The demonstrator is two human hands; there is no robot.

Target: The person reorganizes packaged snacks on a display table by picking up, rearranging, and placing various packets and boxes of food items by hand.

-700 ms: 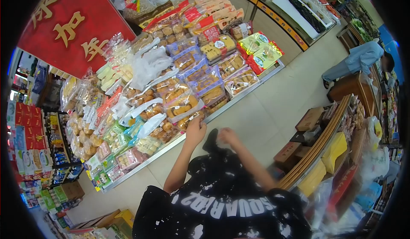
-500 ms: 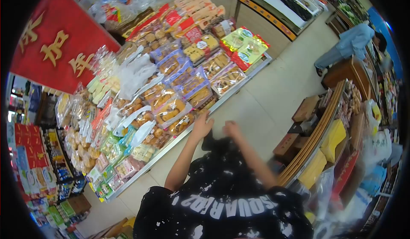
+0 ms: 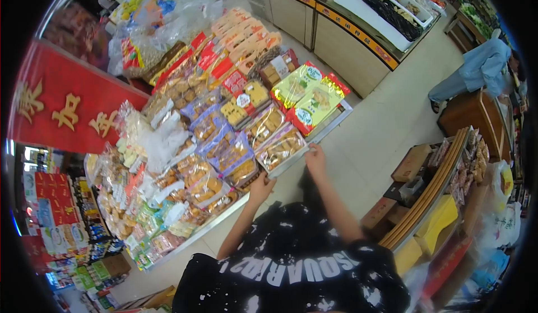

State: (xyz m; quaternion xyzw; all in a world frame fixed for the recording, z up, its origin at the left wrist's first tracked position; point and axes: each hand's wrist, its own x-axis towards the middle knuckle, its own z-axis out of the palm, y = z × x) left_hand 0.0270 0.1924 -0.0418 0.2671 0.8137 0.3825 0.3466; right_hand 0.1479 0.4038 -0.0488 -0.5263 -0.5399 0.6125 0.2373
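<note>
My left hand (image 3: pixel 261 189) is at the table's metal edge, beside a purple-trimmed pack of pastries (image 3: pixel 241 170). Its fingers are bent, and whether they touch the pack is unclear. To the right, my right hand (image 3: pixel 315 159) reaches the near corner of a clear pack of pastries (image 3: pixel 280 148); its fingertips are too small to make out. Further back on the display lie a pack of yellow cookies (image 3: pixel 245 103) and green-and-red packets (image 3: pixel 316 108).
A red banner (image 3: pixel 67 103) hangs at the left. A curved wooden rack (image 3: pixel 434 192) with boxes and bags stands at the right. Beyond it, a person in light blue (image 3: pixel 483 69) bends by a brown counter (image 3: pixel 462 120). Cabinets (image 3: pixel 350 47) stand behind the display.
The view has shifted to the right along the display. My right hand has moved up from above the floor to the display edge, while my left hand stays near the edge.
</note>
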